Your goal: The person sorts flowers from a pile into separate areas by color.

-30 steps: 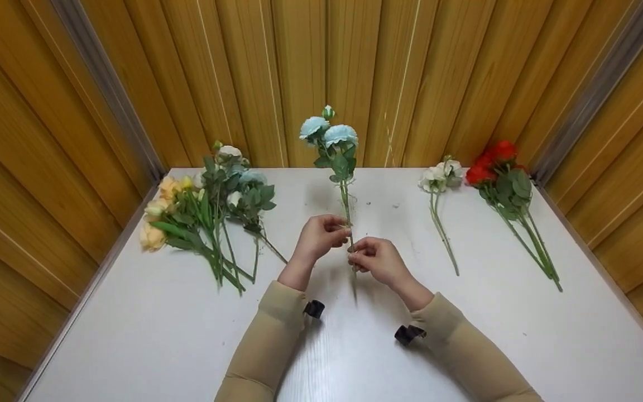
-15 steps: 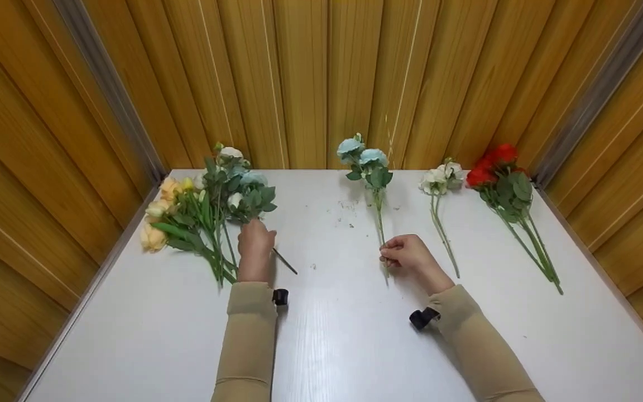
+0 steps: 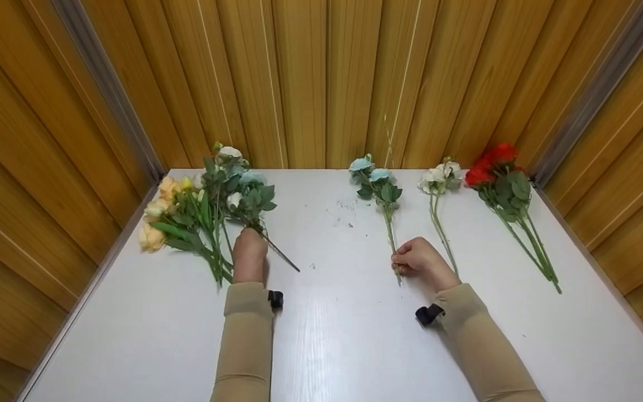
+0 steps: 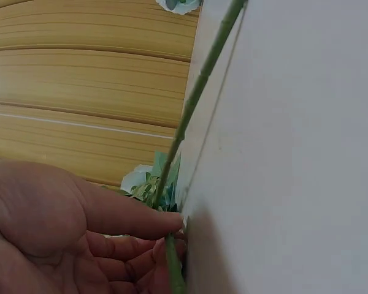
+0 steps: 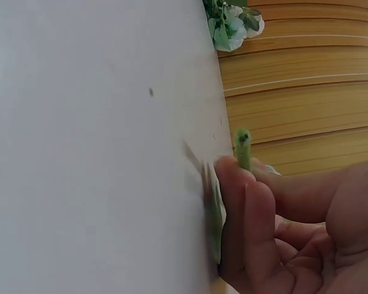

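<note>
Right hand pinches the pale-blue rose spray near the stem's lower end, at the white-flower spray's left, over the white table. Left hand pinches a green stem at the mixed bunch. Assessment: light; stems probably stiff, smooth, liable to roll; the 2 blue blooms likely soft, easily crushed. The low hold may let the heads swing; recommended hold: bare mid-stem, below the leaves.
</note>
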`<state>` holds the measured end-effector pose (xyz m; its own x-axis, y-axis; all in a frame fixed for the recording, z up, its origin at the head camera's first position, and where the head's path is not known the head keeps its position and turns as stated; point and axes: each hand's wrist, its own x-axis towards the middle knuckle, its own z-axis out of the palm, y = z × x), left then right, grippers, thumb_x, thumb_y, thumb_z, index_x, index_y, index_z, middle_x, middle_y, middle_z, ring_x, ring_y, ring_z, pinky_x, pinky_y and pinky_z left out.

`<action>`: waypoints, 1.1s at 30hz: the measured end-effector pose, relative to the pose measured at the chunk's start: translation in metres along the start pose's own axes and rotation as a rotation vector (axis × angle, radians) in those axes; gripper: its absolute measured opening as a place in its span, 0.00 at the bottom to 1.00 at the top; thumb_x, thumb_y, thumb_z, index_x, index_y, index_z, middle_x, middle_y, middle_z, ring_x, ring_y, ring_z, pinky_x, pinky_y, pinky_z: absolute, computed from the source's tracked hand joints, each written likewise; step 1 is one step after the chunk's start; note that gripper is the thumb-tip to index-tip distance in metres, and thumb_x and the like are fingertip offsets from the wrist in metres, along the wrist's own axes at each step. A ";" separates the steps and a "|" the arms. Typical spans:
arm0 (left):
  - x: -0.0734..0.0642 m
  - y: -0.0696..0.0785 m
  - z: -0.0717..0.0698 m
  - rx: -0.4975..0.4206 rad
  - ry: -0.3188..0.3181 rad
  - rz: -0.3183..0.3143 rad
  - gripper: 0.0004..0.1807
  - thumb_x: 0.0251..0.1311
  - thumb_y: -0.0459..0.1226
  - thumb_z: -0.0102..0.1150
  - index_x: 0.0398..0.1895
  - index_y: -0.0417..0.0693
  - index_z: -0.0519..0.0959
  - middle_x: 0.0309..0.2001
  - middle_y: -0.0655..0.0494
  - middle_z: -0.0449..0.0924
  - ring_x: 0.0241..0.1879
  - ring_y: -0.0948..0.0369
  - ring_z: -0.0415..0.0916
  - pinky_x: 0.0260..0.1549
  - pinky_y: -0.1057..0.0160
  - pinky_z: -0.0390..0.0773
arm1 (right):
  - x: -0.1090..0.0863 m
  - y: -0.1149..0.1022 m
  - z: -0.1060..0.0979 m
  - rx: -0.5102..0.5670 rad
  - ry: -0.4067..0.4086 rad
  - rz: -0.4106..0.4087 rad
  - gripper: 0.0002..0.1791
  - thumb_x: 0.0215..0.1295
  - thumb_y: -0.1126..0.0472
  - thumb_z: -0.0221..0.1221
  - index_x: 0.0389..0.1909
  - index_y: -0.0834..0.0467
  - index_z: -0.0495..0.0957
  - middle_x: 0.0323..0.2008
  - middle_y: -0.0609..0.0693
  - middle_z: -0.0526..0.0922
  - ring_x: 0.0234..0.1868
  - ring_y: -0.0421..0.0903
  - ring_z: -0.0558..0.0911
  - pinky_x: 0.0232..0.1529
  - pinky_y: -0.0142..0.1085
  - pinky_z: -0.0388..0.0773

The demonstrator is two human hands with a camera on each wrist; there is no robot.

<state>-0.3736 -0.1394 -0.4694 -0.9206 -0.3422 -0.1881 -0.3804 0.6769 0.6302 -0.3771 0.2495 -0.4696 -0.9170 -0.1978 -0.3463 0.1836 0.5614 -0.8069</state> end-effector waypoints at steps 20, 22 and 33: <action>0.016 -0.002 -0.011 -0.676 -0.169 -0.140 0.18 0.73 0.32 0.57 0.60 0.29 0.76 0.33 0.50 0.86 0.26 0.66 0.81 0.28 0.69 0.82 | -0.002 -0.003 0.002 -0.010 -0.025 0.142 0.14 0.71 0.62 0.61 0.25 0.64 0.78 0.16 0.47 0.79 0.15 0.38 0.81 0.20 0.28 0.79; 0.016 0.000 -0.010 -0.718 -0.174 -0.144 0.18 0.74 0.32 0.56 0.61 0.30 0.76 0.36 0.47 0.87 0.26 0.66 0.83 0.29 0.68 0.85 | -0.002 -0.003 0.002 -0.007 -0.026 0.140 0.15 0.72 0.61 0.61 0.25 0.63 0.77 0.16 0.47 0.78 0.15 0.39 0.81 0.20 0.28 0.79; 0.013 -0.004 -0.003 -0.269 -0.125 -0.094 0.14 0.74 0.36 0.49 0.39 0.32 0.81 0.33 0.42 0.85 0.32 0.53 0.83 0.35 0.59 0.83 | -0.001 -0.003 0.003 -0.008 -0.027 0.135 0.15 0.74 0.59 0.59 0.27 0.63 0.77 0.17 0.48 0.79 0.16 0.40 0.82 0.22 0.31 0.81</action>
<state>-0.3842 -0.1485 -0.4721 -0.8924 -0.3012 -0.3359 -0.4429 0.4435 0.7792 -0.3756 0.2461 -0.4682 -0.8742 -0.1416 -0.4644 0.3017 0.5910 -0.7481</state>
